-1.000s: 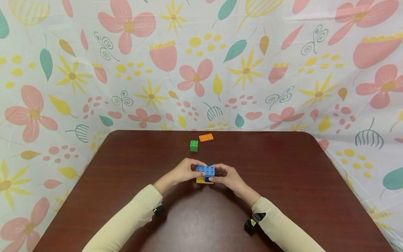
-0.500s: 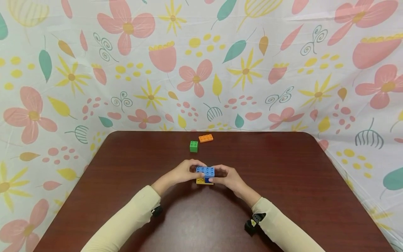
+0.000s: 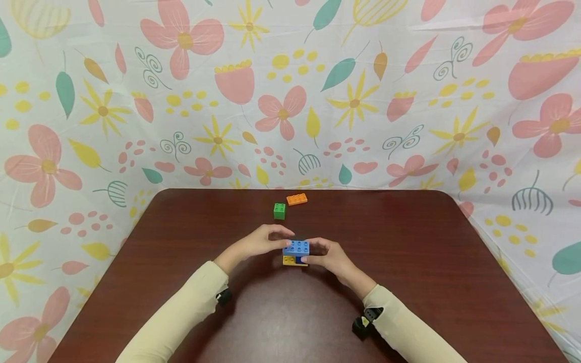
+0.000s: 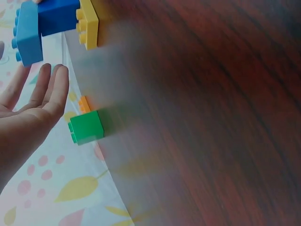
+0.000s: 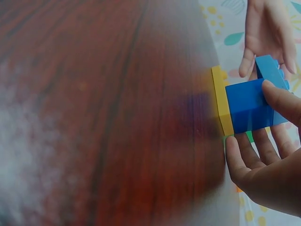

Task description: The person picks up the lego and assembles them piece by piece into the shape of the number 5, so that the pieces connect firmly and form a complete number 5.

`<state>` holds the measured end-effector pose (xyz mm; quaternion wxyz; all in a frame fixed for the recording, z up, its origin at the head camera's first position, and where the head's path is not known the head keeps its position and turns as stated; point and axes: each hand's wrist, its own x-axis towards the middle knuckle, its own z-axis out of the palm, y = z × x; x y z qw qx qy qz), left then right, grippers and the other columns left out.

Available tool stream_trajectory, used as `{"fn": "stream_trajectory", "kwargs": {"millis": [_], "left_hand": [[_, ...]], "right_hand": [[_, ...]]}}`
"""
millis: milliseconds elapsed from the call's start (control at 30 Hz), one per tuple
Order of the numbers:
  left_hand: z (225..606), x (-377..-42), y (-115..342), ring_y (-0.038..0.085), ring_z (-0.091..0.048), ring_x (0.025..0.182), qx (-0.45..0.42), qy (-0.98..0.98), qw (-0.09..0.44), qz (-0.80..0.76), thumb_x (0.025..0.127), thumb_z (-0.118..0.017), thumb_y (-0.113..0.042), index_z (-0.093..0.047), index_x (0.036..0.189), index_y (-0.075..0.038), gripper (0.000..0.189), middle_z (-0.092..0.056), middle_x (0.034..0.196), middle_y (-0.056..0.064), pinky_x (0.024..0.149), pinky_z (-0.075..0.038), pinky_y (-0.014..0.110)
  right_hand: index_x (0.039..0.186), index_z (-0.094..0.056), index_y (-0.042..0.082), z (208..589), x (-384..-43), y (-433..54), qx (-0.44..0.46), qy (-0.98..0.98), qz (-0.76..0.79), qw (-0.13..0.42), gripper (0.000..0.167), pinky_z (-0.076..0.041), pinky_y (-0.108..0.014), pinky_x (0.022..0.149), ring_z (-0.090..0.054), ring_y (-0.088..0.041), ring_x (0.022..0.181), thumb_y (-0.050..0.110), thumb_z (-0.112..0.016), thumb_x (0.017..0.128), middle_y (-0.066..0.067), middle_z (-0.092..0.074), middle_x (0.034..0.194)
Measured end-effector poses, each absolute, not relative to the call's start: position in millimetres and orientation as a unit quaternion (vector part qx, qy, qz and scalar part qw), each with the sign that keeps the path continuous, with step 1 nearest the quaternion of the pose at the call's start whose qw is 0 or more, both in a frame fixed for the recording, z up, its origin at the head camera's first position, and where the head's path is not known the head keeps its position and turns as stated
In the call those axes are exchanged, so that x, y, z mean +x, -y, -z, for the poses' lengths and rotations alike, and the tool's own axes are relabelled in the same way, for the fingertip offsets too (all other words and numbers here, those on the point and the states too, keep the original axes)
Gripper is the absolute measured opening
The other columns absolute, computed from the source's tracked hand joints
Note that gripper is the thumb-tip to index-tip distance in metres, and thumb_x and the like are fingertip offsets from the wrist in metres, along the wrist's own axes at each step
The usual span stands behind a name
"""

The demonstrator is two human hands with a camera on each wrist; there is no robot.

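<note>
A small stack of toy building bricks stands mid-table: a thin yellow brick (image 3: 288, 261) at the bottom, a dark blue brick (image 5: 247, 106) on its right part, and a light blue brick (image 3: 298, 247) across the top. The light blue one overhangs to the left, leaving a gap above the yellow studs. My right hand (image 3: 333, 257) pinches the stack's right end, thumb on the dark blue brick and fingers behind. Beside the left end is my left hand (image 3: 258, 242), fingers loosely spread and apart from the bricks; its thumb tip is at the light blue brick's corner, contact unclear.
Behind the stack, a green brick (image 3: 279, 212) stands on the dark wooden table (image 3: 399, 242). A flat orange brick (image 3: 297, 199) lies a little farther back, near the table's far edge. A flower-patterned cloth (image 3: 281, 60) hangs beyond that edge.
My left hand has loosened from the light blue brick and drawn a little left and back, its fingers spreading. The right hand and the stack stay in place.
</note>
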<state>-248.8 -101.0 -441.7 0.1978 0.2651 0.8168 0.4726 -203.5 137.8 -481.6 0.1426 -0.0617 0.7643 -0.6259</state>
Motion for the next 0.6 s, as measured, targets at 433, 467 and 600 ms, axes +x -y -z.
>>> {"fn": "stream_trajectory", "kwargs": {"millis": [433, 467, 600], "left_hand": [[446.3, -271.0, 110.2, 0.038, -0.059, 0.11, 0.205, -0.794, 0.175, -0.545, 0.096, -0.061, -0.022, -0.058, 0.128, 0.002, 0.04, -0.059, 0.124, 0.023, 0.094, -0.048, 0.046], [446.4, -273.6, 110.0, 0.039, -0.059, 0.111, 0.2, -0.788, 0.171, -0.557, 0.096, -0.061, -0.02, -0.057, 0.128, 0.003, 0.04, -0.059, 0.125, 0.025, 0.095, -0.048, 0.047], [448.7, -283.2, 109.2, 0.037, -0.059, 0.11, 0.181, -0.779, 0.139, -0.584, 0.095, -0.062, -0.016, -0.057, 0.127, 0.005, 0.039, -0.059, 0.122, 0.025, 0.094, -0.048, 0.048]], "right_hand": [[0.118, -0.065, 0.007, 481.9, -202.6, -138.3, -0.068, -0.759, 0.632, 0.142, 0.043, -0.054, -0.032, 0.081, -0.061, -0.023, 0.101, 0.016, -0.08, 0.079, -0.009, -0.067, 0.112], [0.118, -0.065, 0.007, 481.7, -202.5, -138.3, -0.068, -0.758, 0.633, 0.142, 0.043, -0.054, -0.033, 0.081, -0.061, -0.023, 0.101, 0.016, -0.08, 0.079, -0.01, -0.067, 0.111], [0.118, -0.065, 0.008, 481.0, -202.4, -138.7, -0.065, -0.757, 0.634, 0.143, 0.043, -0.054, -0.034, 0.081, -0.062, -0.022, 0.101, 0.017, -0.08, 0.079, -0.009, -0.067, 0.111]]}}
